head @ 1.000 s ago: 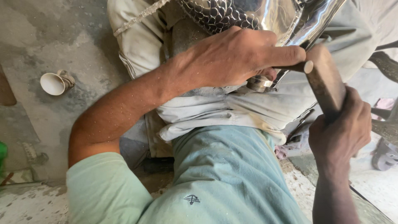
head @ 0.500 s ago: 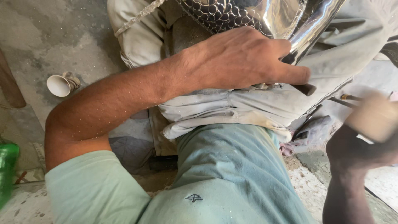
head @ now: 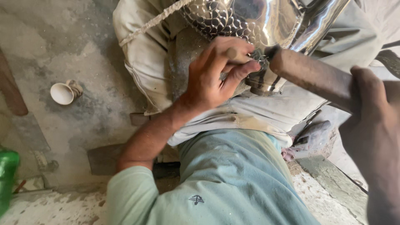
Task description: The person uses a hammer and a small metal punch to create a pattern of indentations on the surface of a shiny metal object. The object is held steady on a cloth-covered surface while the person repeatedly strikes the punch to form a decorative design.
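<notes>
Hands both busy: my left hand (head: 216, 75) pinches a small punch (head: 234, 53) against the shiny dimpled metal vessel (head: 250, 25) lying on my lap. My right hand (head: 373, 121) grips a hammer handle (head: 310, 75), its head touching the punch. White cup (head: 62, 92) on floor (head: 46, 37).

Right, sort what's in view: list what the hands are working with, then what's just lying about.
In use:
left hand holding a small punch
right hand gripping a hammer handle
shiny dimpled metal vessel
cloth padding

Lying about:
small white cup
green bottle
</notes>
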`<action>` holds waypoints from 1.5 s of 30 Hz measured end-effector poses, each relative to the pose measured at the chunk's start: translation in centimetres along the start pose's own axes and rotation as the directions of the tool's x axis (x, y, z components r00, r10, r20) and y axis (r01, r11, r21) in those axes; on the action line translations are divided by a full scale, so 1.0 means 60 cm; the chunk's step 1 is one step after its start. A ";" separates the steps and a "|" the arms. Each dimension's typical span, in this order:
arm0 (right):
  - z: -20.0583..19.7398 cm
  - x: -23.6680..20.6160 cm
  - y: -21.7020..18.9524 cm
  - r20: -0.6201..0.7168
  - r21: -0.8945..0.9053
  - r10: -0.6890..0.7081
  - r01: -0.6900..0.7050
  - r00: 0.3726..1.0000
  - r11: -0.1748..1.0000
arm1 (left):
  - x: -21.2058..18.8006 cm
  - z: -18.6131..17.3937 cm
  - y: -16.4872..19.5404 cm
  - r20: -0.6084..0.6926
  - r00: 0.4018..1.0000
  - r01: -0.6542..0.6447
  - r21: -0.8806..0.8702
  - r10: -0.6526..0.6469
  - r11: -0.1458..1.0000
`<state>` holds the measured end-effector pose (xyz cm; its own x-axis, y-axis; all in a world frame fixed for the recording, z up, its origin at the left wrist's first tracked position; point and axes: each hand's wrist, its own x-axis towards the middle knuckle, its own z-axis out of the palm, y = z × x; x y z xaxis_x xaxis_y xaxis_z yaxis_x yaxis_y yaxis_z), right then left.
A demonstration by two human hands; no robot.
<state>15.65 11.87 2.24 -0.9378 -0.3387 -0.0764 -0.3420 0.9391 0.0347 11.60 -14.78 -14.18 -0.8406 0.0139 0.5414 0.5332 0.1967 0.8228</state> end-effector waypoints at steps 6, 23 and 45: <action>-0.021 0.097 -0.016 0.045 0.063 -0.087 0.084 0.995 0.994 | -0.036 0.024 0.005 -0.163 0.975 0.132 -0.126 -0.152 0.983; -0.198 0.206 -0.154 0.079 -0.152 -0.388 0.395 0.918 0.906 | -0.063 0.017 -0.002 -0.077 0.979 0.198 0.152 -0.188 0.968; 0.051 -0.113 0.046 -0.249 0.143 0.083 -0.048 0.965 0.988 | 0.098 -0.031 0.042 0.605 0.767 -0.239 -0.040 0.213 0.970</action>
<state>21.23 16.91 -0.18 -0.9483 -0.2632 0.1773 -0.2841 0.9530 -0.1048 8.17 -16.02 -8.58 -0.5886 0.6457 0.4864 0.7218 0.1487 0.6760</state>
